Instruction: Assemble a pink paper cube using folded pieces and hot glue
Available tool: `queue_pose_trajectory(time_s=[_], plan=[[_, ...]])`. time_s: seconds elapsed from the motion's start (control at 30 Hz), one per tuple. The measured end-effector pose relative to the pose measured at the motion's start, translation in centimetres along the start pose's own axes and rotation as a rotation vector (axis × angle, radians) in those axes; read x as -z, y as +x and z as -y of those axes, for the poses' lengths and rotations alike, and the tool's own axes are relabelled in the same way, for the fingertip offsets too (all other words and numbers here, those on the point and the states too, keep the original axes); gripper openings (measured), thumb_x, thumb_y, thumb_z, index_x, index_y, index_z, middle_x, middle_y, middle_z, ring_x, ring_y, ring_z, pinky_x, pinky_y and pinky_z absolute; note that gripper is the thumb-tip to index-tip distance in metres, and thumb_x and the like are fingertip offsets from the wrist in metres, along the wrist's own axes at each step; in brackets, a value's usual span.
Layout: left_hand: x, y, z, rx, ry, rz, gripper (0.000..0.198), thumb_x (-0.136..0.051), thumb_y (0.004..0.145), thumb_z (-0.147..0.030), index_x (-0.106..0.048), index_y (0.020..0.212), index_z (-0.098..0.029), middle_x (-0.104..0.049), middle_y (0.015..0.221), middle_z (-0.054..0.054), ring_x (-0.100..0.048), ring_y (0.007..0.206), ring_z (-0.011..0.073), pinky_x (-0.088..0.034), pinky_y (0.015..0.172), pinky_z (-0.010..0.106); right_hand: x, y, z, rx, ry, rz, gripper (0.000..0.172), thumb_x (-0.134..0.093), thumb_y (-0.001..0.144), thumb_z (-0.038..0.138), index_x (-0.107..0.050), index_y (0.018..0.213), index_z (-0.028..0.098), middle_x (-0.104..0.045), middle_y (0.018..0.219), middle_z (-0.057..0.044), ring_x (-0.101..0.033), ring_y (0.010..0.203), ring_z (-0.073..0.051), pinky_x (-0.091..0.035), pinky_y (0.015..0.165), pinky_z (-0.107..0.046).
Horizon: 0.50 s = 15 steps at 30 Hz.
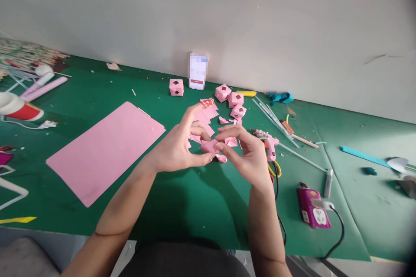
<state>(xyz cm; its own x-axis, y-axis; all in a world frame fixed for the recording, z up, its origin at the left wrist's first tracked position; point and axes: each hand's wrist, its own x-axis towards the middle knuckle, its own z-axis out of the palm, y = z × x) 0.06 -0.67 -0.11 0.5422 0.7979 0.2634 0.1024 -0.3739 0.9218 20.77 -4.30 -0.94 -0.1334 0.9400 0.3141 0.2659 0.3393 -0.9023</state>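
Both hands meet above the green table (pixel 182 199) and pinch one small folded pink paper piece (pixel 209 145). My left hand (pixel 180 145) grips it with thumb and lower fingers, the index finger raised. My right hand (pixel 245 153) holds its other side with the fingertips. More loose pink folded pieces (pixel 208 117) lie just behind the hands. Several finished pink paper cubes (pixel 232 99) stand further back, and one pink cube (pixel 176 87) stands alone to their left.
A large pink sheet (pixel 104 149) lies at the left. A pink glue gun (pixel 269 143), glue sticks (pixel 276 121) and a purple power strip (pixel 312 207) lie at the right. A phone (pixel 198 71) leans on the wall. A red cup (pixel 19 110) stands far left.
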Motion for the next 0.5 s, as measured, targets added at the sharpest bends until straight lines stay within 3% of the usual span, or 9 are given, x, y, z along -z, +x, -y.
queue_pose_trajectory(time_s=[0.1, 0.27, 0.37, 0.5], plan=[[0.00, 0.05, 0.05, -0.058, 0.060, 0.012, 0.099, -0.080, 0.080, -0.014, -0.023, 0.159, -0.031, -0.074, 0.083, -0.003, -0.071, 0.089, 0.0212, -0.054, 0.089, 0.038, 0.17, -0.03, -0.03, -0.066, 0.113, 0.006, 0.008, -0.077, 0.093, 0.033, -0.073, 0.093, 0.026, -0.074, 0.092, -0.002, -0.070, 0.097, -0.022, -0.055, 0.088, -0.038], [-0.06, 0.08, 0.57, -0.201, 0.199, 0.038, 0.094, -0.075, 0.083, -0.011, -0.024, 0.160, -0.032, -0.074, 0.082, -0.004, -0.071, 0.091, 0.0207, -0.055, 0.091, 0.037, 0.55, 0.10, 0.21, -0.281, 0.247, 0.140, 0.018, -0.076, 0.092, 0.041, -0.074, 0.093, 0.023, -0.074, 0.089, -0.001, -0.068, 0.076, -0.017, -0.054, 0.072, -0.032], [-0.01, 0.02, 0.68, -0.218, 0.267, 0.063, 0.091, -0.072, 0.085, -0.011, -0.024, 0.159, -0.033, -0.076, 0.085, -0.003, -0.072, 0.090, 0.0214, -0.055, 0.086, 0.037, 0.61, 0.14, 0.46, -0.269, 0.189, 0.168, 0.021, -0.073, 0.094, 0.043, -0.074, 0.089, 0.023, -0.072, 0.086, -0.002, -0.066, 0.079, -0.018, -0.053, 0.076, -0.033], [0.06, -0.16, 0.54, -0.214, 0.343, 0.090, 0.089, -0.070, 0.084, -0.011, -0.026, 0.158, -0.032, -0.077, 0.087, -0.002, -0.071, 0.104, 0.0248, -0.054, 0.088, 0.038, 0.64, 0.08, 0.59, -0.177, 0.116, 0.172, 0.019, -0.074, 0.093, 0.042, -0.074, 0.087, 0.024, -0.067, 0.091, -0.003, -0.062, 0.090, -0.020, -0.051, 0.085, -0.036]])
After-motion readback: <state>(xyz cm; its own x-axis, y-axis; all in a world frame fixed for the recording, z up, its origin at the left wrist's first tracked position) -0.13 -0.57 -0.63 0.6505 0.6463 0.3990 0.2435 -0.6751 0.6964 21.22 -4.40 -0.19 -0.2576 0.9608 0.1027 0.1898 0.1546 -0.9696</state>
